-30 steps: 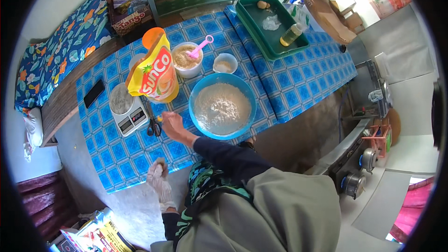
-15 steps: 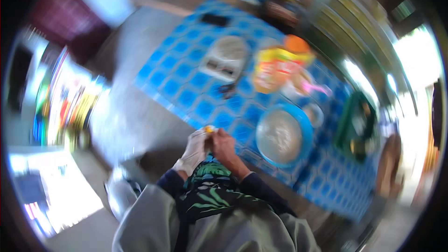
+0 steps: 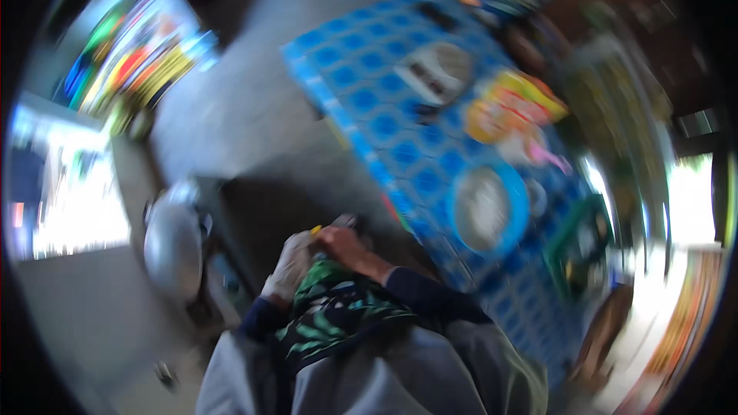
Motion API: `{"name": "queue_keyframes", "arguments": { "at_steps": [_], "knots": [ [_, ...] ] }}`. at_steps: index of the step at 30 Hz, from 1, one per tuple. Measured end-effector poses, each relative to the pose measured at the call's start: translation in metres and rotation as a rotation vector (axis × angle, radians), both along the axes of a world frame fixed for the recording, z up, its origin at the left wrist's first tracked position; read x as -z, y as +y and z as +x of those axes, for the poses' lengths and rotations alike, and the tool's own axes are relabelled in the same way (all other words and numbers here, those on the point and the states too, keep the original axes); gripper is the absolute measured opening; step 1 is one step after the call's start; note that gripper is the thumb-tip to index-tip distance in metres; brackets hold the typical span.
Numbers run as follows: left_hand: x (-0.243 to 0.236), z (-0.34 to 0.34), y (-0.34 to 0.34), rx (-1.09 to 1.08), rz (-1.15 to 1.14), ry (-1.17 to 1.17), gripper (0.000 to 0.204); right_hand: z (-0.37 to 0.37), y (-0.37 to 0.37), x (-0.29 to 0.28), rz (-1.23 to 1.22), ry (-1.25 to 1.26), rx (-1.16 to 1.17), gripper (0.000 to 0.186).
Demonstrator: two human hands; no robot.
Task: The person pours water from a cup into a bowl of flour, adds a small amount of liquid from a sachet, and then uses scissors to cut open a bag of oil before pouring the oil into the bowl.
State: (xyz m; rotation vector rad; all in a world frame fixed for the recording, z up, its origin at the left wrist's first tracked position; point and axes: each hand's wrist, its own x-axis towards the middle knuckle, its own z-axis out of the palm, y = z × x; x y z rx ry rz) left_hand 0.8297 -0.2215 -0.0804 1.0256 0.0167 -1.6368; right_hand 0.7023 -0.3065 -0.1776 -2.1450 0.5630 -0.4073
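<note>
Currently both hands meet close in front of the person's chest, off the edge of the bench (image 3: 361, 107) and above the grey floor. The left hand (image 3: 290, 265), pale as if gloved, and the right hand (image 3: 338, 242) touch each other around a small yellow object (image 3: 315, 229), of which only a tip shows between the fingers. Motion blur hides the finger positions: whether each grip is clenched on the object or merely resting against it cannot be determined.

On the bench, covered with a blue patterned cloth, a blue bowl (image 3: 516, 211) with a pale filling sits well apart from the hands, to their right. Beyond it lies a yellow and orange packet (image 3: 515, 104), and just beside that a pink item, too blurred to identify. Farther along the bench stands a kitchen scale (image 3: 434, 73) with a round pale top. A green tray (image 3: 584, 246) sits near the blue bowl at the bench's right end.

A round silver pot (image 3: 173, 242) stands on the floor to the left of the hands.
</note>
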Motion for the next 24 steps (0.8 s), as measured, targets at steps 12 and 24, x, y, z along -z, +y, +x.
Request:
{"name": "queue_keyframes", "arguments": {
  "at_steps": [12,24],
  "knots": [
    [0.086,0.013,-0.082,0.968,0.067,-0.313,0.029,-0.129,0.107,0.077,0.36,0.121,1.06,0.018],
    [0.077,-0.353,0.001,1.65,-0.282,-0.386,0.029,-0.321,0.457,0.041,0.761,-0.977,2.56,0.014]
  ]
}}
